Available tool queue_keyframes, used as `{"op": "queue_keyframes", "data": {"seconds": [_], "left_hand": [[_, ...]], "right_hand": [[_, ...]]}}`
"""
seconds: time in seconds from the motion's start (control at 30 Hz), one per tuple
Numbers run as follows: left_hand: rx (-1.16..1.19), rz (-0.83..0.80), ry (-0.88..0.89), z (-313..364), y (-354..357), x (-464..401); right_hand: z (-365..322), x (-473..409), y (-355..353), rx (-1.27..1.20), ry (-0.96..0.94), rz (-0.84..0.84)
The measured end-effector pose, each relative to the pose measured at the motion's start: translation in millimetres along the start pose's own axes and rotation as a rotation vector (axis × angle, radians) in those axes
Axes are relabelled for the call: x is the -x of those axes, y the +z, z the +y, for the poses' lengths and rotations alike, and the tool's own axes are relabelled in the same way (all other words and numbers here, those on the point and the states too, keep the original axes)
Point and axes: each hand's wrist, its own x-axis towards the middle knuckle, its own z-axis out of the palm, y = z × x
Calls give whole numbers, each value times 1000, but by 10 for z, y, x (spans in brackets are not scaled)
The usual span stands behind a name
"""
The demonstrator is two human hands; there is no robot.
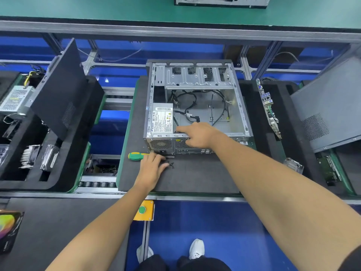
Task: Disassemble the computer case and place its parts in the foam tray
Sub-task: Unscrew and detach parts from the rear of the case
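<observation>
- My left hand point(151, 169) rests with loose fingers on the mat point(195, 178), beside the screwdriver point(136, 156) and screws point(171, 164).
- The open case point(195, 98) sits mid-mat.
- My right hand point(197, 134) reaches over its near edge; I cannot tell its hold.

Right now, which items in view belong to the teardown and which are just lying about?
In the job:
- open grey metal computer case
- silver power supply inside it
- green-and-yellow-handled screwdriver
- small black loose screws
- black foam tray on the right
- left hand, right hand

Lying about:
- yellow box with green button
- colourful printed packet
- another case on the far bench
</observation>
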Motion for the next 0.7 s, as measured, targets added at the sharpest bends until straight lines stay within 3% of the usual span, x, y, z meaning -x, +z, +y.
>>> {"op": "queue_keyframes", "data": {"seconds": [0.17,0.33,0.47,0.7], "left_hand": [[90,-100,112,115,25,33],[22,-97,148,165,120,-15],[128,-211,25,201,72,-68],[-86,-255,149,194,100,-154]], "right_hand": [[-19,6,-9,2,-3,20],[-15,17,-20,10,2,16],[-36,24,-40,16,-5,13],[-51,40,-52,-4,-10,9]]}}
